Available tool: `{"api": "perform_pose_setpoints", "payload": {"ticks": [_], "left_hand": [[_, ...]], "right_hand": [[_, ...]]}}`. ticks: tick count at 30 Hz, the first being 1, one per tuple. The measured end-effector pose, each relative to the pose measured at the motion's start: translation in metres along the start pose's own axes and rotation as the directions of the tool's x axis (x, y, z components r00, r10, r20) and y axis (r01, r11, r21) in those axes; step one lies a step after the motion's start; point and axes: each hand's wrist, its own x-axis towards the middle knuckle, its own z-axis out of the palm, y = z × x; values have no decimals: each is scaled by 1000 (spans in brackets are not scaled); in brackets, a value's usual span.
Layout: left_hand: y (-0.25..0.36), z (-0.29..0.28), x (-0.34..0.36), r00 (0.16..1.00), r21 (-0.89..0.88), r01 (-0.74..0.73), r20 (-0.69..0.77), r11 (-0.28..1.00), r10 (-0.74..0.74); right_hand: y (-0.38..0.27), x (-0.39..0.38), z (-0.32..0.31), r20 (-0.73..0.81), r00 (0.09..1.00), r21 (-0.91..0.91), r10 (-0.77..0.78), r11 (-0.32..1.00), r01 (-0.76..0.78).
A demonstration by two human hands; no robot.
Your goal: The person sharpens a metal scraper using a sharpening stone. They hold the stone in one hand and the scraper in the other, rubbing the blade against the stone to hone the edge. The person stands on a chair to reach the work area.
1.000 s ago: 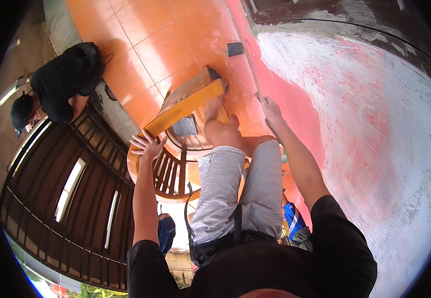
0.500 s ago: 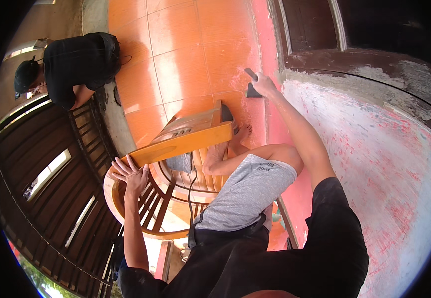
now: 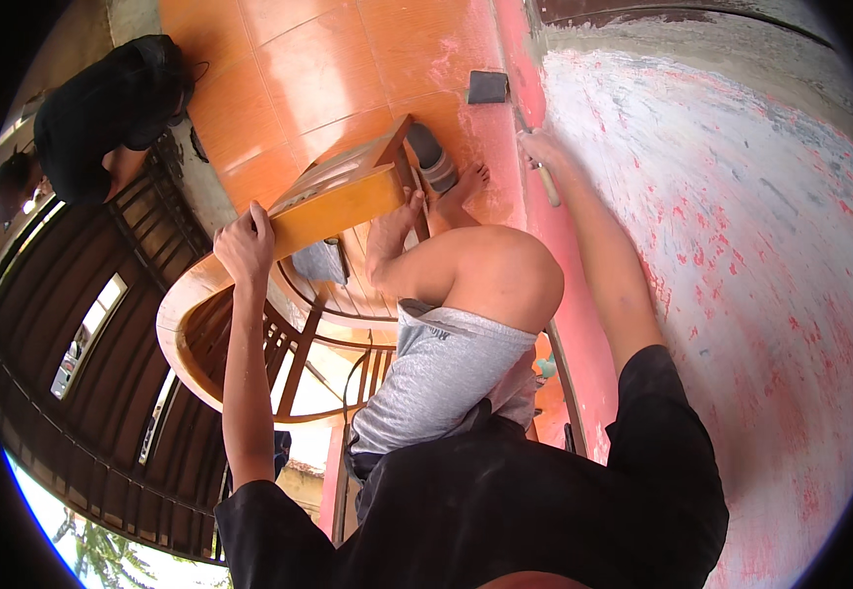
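This looks like the porch of a house. It has shiny orange floor tiles, a rough white and pink painted wall, a dark wooden railing, and a round wooden chair. Trees show outside.

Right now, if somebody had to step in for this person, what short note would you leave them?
Left hand: closed grip on the back rail of the wooden chair the person stands on.
Right hand: closed grip on a scraping tool, held against the wall.
Done: much red paint is off; the wall shows whitish with red flecks.
Left: the solid red band along the wall's lower part, beside the knee.
Another person crouches on the orange tile floor.
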Motion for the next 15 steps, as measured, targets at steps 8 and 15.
{"api": "perform_pose_setpoints", "payload": {"ticks": [8, 15], "left_hand": [[12, 25, 3, 948, -26, -76, -313, 997, 64], [28, -12, 7, 981, -21, -134, -148, 991, 130]], "right_hand": [[45, 132, 56, -172, 985, 16, -15, 1000, 18], [86, 261, 93, -205, 975, 409, -83, 898, 162]]}}
